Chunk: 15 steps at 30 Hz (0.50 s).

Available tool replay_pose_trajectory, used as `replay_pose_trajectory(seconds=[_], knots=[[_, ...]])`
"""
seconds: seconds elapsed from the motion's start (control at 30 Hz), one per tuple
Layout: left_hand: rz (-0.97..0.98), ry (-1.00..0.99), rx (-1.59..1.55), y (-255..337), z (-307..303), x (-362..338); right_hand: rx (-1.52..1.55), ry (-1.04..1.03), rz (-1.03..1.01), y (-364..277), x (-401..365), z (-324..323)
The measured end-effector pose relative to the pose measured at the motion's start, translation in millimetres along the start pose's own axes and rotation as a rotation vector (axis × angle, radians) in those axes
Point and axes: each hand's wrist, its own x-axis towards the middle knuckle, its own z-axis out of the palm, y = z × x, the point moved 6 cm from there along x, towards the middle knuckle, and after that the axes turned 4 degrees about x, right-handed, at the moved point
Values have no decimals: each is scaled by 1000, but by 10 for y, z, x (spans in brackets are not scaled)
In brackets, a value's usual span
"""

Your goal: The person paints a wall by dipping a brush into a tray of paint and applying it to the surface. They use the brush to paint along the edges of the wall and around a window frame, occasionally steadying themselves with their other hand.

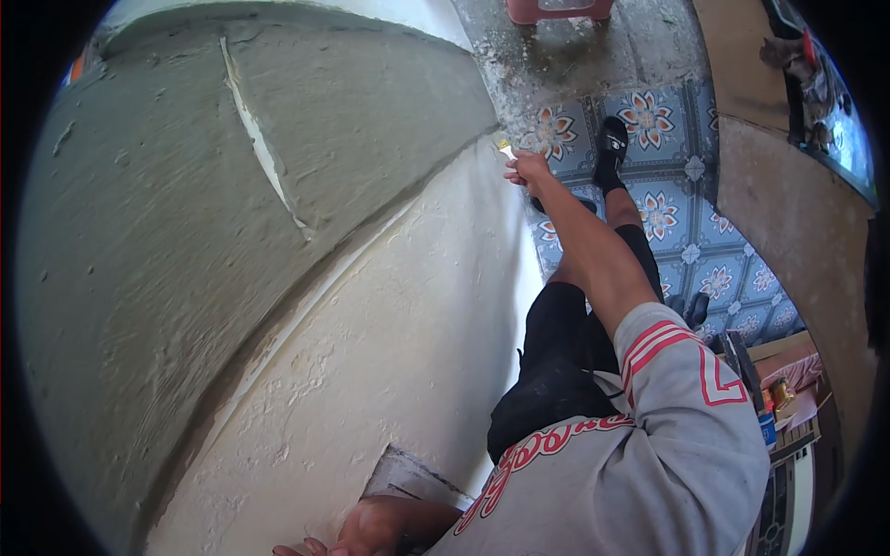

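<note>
My right hand [528, 170] is closed on a small paintbrush [506, 150] with a white handle and yellowish bristles. Its bristles are close to the lower end of the seam between the grey plastered surface [185, 185] and the whitish wall [408, 306]. At the bottom edge of the view, my left hand [357, 533] is partly cut off, by the pale wall; its visible fingers look apart, with nothing seen in them. A long whitish gap [258, 144] runs through the grey plaster.
Blue patterned floor tiles [691, 218] lie beneath my legs, and a dark slipper [613, 139] is on one foot. A reddish plastic object [559, 11] stands on rough concrete at the top. Brown boards [788, 204] and assorted items [783, 398] line the right side.
</note>
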Motion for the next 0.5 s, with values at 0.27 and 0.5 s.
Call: replay_pose_trajectory(seconds=[0.27,0.5], knots=[[63,-61,29,22,-42,-4,-32,-156,30,-17,68,395],[69,-92,46,-38,-71,-17,-28,-105,75,158,15,-107]])
